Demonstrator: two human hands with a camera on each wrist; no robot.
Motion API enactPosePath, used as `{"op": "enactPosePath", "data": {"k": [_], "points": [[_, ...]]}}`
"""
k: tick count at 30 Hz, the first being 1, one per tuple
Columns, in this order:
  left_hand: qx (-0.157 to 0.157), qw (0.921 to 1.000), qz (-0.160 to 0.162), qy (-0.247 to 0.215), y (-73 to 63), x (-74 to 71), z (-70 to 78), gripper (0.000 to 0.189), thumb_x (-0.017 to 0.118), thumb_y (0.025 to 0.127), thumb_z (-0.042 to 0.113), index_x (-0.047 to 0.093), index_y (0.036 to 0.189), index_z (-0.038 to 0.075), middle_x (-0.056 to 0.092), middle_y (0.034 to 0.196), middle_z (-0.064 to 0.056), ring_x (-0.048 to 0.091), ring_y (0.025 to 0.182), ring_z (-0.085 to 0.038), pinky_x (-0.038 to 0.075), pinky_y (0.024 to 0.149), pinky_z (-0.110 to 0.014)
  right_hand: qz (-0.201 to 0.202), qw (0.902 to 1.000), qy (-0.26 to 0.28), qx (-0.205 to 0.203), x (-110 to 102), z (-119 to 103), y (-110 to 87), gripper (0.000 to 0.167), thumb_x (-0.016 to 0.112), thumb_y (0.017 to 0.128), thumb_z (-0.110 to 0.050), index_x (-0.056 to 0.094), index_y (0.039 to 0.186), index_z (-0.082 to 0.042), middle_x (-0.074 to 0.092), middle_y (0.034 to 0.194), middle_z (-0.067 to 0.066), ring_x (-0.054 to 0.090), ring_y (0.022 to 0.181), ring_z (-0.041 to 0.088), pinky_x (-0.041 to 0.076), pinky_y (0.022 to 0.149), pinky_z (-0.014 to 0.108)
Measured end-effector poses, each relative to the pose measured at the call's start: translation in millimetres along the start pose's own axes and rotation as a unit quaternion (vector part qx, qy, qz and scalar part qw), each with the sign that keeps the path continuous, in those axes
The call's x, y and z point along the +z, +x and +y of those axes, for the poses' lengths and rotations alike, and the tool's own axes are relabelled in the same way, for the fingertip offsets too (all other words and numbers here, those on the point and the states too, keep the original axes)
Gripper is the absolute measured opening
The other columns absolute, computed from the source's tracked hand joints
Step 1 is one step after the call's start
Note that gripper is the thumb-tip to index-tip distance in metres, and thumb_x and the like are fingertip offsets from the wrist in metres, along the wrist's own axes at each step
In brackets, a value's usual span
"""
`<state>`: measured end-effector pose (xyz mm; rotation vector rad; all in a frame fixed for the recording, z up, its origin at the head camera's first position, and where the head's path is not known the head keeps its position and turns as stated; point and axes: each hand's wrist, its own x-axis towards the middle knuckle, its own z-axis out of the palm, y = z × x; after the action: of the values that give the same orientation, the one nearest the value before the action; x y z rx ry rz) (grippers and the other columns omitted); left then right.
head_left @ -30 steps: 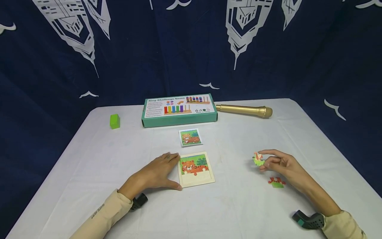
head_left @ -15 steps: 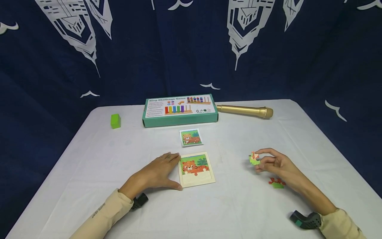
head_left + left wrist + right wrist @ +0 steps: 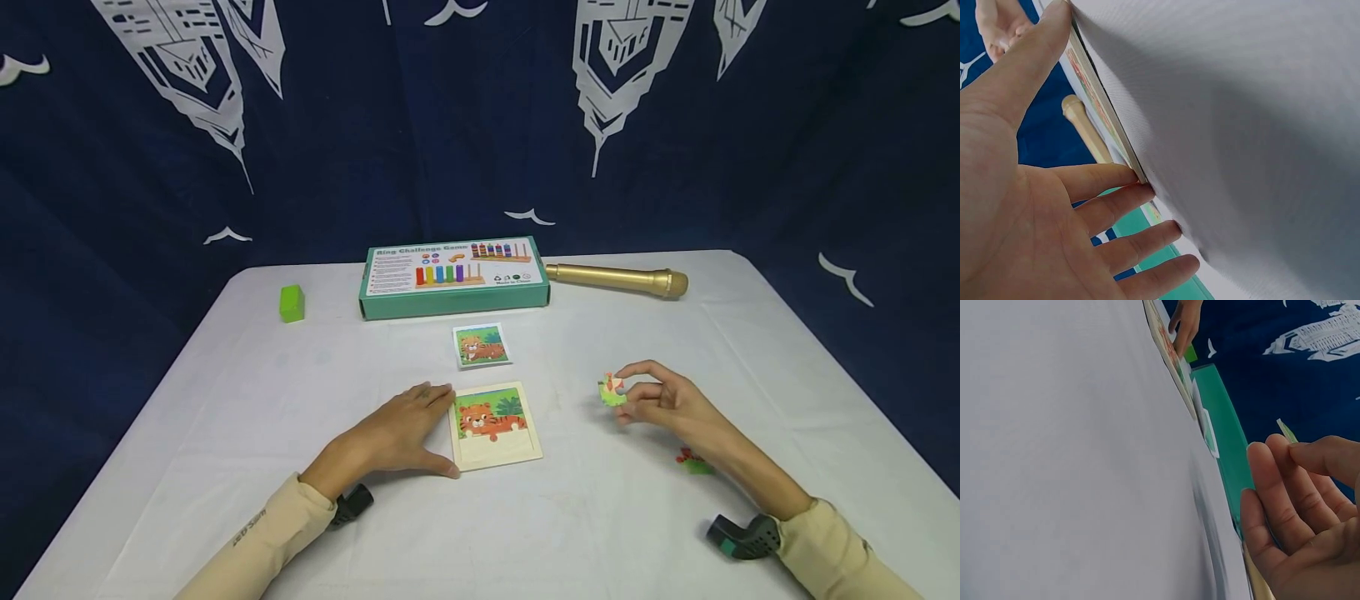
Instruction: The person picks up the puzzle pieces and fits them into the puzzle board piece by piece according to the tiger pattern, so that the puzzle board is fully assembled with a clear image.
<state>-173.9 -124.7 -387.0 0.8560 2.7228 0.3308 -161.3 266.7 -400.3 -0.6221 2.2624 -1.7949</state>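
A wooden puzzle board (image 3: pixel 495 454) with a tiger picture lies flat at the table's middle, its lower part bare wood. Against its left edge rests my left hand (image 3: pixel 393 429), fingers spread and fairly straight; thumb and index fingertips touch the edge near its corners (image 3: pixel 1085 231). To the right of the board, my right hand (image 3: pixel 667 404) pinches a green, orange and cream puzzle piece (image 3: pixel 611 392) between thumb and fingers, above the table. Edge-on, that piece shows as a thin sliver in the right wrist view. Another red and green puzzle piece (image 3: pixel 697 467) lies under the right forearm, partly hidden.
Behind the board lies a small tiger picture card (image 3: pixel 482 346). Farther back are a green game box (image 3: pixel 453 307), a gold microphone (image 3: pixel 622 277) touching or close to it, and a green block (image 3: pixel 292 303) at the left. A white cloth covers the table (image 3: pixel 570 533).
My right hand has moved left toward the board with the pinched puzzle piece. The forearm now covers part of the loose piece. My left hand stays at the board's edge.
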Motion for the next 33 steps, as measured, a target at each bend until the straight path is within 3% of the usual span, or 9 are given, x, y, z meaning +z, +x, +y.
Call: {"op": "enactPosePath", "data": {"k": [17, 24, 33], "points": [[0.000, 1.0000, -0.002, -0.003, 0.1, 0.0, -0.9, 0.107, 0.075, 0.070, 0.062, 0.034, 0.148, 0.002, 0.032, 0.154, -0.010, 0.024, 0.143, -0.036, 0.024, 0.114, -0.048, -0.050, 0.9975, 0.041, 0.028, 35.5, -7.9, 31.6, 0.038, 0.054, 0.091, 0.005, 0.043, 0.127, -0.001, 0.065, 0.090, 0.019, 0.067, 0.091, 0.037, 0.055, 0.084, 0.037], [-0.001, 1.0000, -0.001, -0.002, 0.1, -0.8, -0.4, 0.107, 0.075, 0.070, 0.062, 0.034, 0.148, 0.002, 0.032, 0.154, -0.010, 0.024, 0.143, -0.036, 0.024, 0.115, -0.048, -0.086, 0.9946, 0.058, 0.001, 45.3, -7.8, 42.1, 0.038, 0.052, 0.091, 0.008, 0.041, 0.128, 0.005, 0.064, 0.090, 0.028, 0.069, 0.087, 0.033, 0.055, 0.084, 0.034], [-0.006, 1.0000, -0.005, -0.006, -0.2, -0.8, 0.9, 0.107, 0.076, 0.069, 0.062, 0.034, 0.148, 0.002, 0.031, 0.154, -0.010, 0.023, 0.143, -0.036, 0.024, 0.114, -0.050, -0.109, 0.9919, 0.064, 0.006, 56.8, -10.4, 51.2, 0.038, 0.055, 0.091, 0.006, 0.041, 0.127, 0.005, 0.062, 0.097, 0.034, 0.069, 0.087, 0.030, 0.055, 0.084, 0.032]]}}
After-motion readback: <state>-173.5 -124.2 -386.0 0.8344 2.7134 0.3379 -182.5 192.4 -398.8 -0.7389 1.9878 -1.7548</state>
